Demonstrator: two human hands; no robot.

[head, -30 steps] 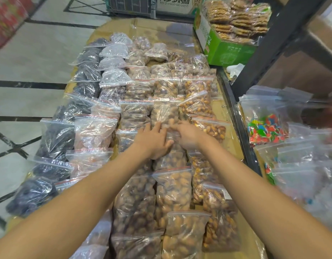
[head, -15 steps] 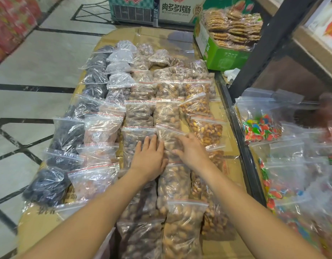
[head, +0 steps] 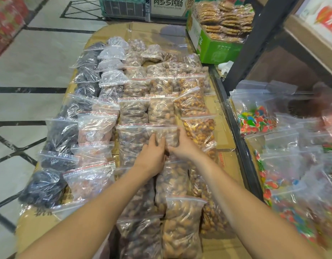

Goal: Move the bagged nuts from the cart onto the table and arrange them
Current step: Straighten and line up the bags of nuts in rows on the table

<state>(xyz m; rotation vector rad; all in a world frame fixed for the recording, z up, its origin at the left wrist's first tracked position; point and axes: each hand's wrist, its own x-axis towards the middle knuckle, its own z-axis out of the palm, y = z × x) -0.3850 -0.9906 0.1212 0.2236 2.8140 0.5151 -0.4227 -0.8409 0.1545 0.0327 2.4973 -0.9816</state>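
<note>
Both hands are now gripping one clear zip bag of brown nuts (head: 164, 136), having drawn together from their earlier flat, side-by-side placement on neighbouring bags. The left hand (head: 152, 156) is curling its fingers round the bag's left edge, and the right hand (head: 183, 146) is curling round its right edge; the two hands are touching at the thumbs. The held bag is sitting in the middle of the flattened brown cardboard table cover (head: 225, 146), overlapping the bags below it.

Around the held bag, clear red-sealed zip bags are lying in columns. To its far left, bags of dark, almost black dried fruit (head: 62, 133) are forming the outermost column. Between those and the held bag, bags of pale reddish nuts (head: 95, 128) are lying. Just to its right, bags of glossy orange-brown nuts (head: 198, 128) are running down the cover. Toward the viewer, a bag of large tan nuts (head: 182, 227) is lying.

Far beyond the held bag, a green carton (head: 213, 47) is holding packets of flat brown biscuits (head: 225, 17). Beside the carton, a white box is showing the printed characters 肉多多烤肠 (head: 168, 2). To the right of the held bag, past a black metal rail (head: 236, 131), bags of multicoloured sweets (head: 256, 120) are piling up, partly blurred.

Left of the cover, a pale tiled floor with dark inlaid lines (head: 30, 71) is showing.
</note>
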